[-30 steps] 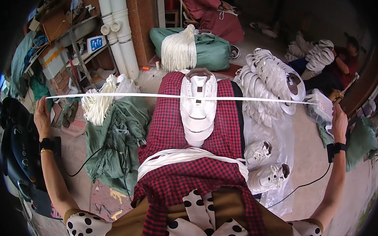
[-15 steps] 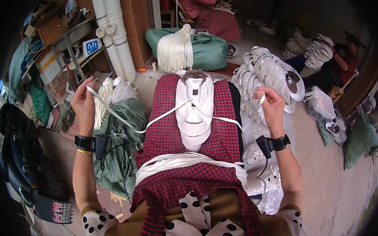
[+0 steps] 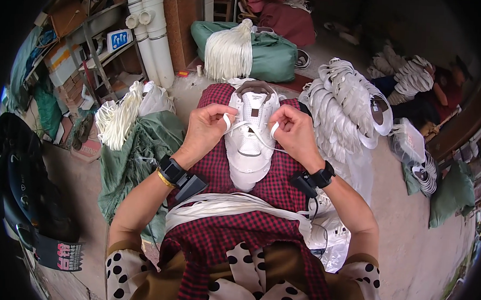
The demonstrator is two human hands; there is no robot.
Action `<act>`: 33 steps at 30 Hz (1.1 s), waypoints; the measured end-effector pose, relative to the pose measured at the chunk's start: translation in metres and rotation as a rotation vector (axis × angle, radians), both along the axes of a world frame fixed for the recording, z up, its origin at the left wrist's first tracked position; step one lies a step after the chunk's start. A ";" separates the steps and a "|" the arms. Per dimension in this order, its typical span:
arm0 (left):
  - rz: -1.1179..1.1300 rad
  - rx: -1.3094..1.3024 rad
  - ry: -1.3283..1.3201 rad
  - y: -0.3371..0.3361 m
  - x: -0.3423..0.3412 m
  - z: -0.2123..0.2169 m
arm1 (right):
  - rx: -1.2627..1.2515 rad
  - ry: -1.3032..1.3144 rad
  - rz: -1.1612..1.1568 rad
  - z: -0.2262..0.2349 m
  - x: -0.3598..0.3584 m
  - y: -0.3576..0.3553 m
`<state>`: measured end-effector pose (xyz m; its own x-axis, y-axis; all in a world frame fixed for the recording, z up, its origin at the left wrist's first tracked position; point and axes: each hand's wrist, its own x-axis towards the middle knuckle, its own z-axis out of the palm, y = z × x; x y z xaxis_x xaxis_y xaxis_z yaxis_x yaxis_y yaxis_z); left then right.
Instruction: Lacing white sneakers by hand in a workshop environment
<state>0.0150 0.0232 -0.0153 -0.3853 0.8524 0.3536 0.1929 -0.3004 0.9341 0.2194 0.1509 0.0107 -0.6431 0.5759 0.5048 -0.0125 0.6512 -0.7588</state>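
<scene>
A white shoe (image 3: 248,161) rests on the red-and-black checked apron (image 3: 207,172) over my lap, toe toward me. One white shoelace (image 3: 257,132) crosses its lower eyelet area. At the shoe's left edge my left hand (image 3: 204,133) pinches one end of that lace, fingers closed. My right hand (image 3: 297,134) pinches the other end at the right edge, its fingers also closed. Both hands are close to the eyelets; whether the lace tips are in the holes I cannot tell. A bundle of white laces (image 3: 232,207) lies across my lap nearer to me.
Ahead, a green sack (image 3: 274,57) bears a hank of white laces (image 3: 228,53). Stacked white shoes (image 3: 341,106) stand at the right. More laces (image 3: 118,115) lie by a green sack (image 3: 144,151) at the left. Other people sit farther back.
Both hands have come inward from wide apart to the shoe's sides, bringing the lace ends with them. The stretched lace has slackened. The view has shifted slightly.
</scene>
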 end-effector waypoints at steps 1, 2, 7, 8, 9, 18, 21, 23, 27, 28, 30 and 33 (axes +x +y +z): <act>0.015 -0.004 -0.019 -0.002 0.002 0.002 | 0.133 -0.024 -0.024 0.005 -0.001 -0.004; 0.031 -0.007 -0.038 -0.004 0.004 0.003 | 0.134 -0.029 -0.018 0.010 -0.004 -0.008; 0.029 0.042 0.062 -0.004 0.003 0.001 | 0.355 -0.141 -0.016 0.020 -0.018 -0.008; 0.046 0.051 0.102 -0.005 0.003 0.001 | 0.200 -0.241 -0.018 0.024 -0.018 -0.008; 0.053 0.053 0.101 -0.006 0.003 0.000 | 0.069 -0.231 0.024 0.016 -0.017 0.001; 0.236 0.080 0.468 0.000 0.022 0.011 | -0.115 -0.217 0.068 0.003 -0.011 0.016; 0.206 -0.032 0.434 0.006 0.016 0.021 | -0.015 -0.284 0.092 0.015 -0.015 0.016; 0.179 0.015 0.766 0.008 0.014 0.029 | 0.057 -0.350 0.085 0.024 -0.015 0.013; -0.045 -0.286 0.736 0.013 0.006 0.070 | 0.251 -0.350 0.125 0.033 -0.010 0.020; -0.047 -0.275 0.749 0.016 -0.001 0.069 | 0.396 -0.331 0.171 0.037 -0.010 0.023; -0.169 -0.014 1.109 0.019 -0.019 0.056 | 0.492 -0.459 0.184 0.056 -0.019 0.020; -0.358 -0.094 1.387 0.025 -0.013 0.095 | 0.877 -0.545 0.274 0.069 -0.021 0.023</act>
<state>0.0016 0.0485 0.0798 0.4539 0.8690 0.1970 0.8765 -0.4753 0.0769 0.1984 0.1744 0.0795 -0.9594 -0.0475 0.2781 -0.0420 0.9988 0.0257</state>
